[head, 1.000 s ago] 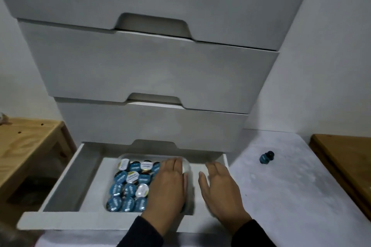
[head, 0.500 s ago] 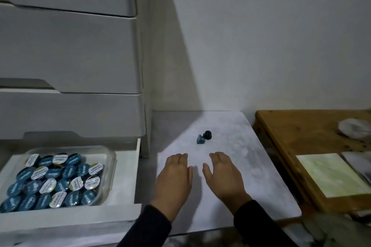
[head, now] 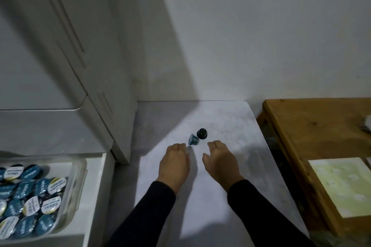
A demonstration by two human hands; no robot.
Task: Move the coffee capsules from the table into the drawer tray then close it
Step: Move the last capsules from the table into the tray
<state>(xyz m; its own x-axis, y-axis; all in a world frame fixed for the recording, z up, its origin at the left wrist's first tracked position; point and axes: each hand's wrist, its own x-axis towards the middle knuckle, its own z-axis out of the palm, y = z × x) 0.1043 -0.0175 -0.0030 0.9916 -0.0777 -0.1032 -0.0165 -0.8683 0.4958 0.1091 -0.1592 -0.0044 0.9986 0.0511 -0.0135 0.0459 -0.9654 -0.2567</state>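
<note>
I have two capsules left on the table: a blue capsule lying on its side and a black capsule just behind it and touching it or nearly so, both near the middle of the table, a little toward its far edge. My left hand hangs palm down near the blue capsule, fingers relaxed and gripping nothing. My right hand sits just beside it, to the right of the capsules, fingers loose and slightly curled, also gripping nothing. Neither hand touches a capsule.

Off the table's left edge the drawer stands open, and the clear tray in it is packed with capsules, foil lids up, mostly blue with some pale ones among them. I judge the job nearly finished: most capsules are in the tray, these two remain to be picked up and carried over, and then the drawer needs pushing shut.

The lids carry printed writing, but it is too small and blurred for me to read any brand or word. The black capsule shows a small yellowish mark on top that I cannot make out. To the right of the table is a wooden surface with a pale green sheet on it, no legible text there either
</note>
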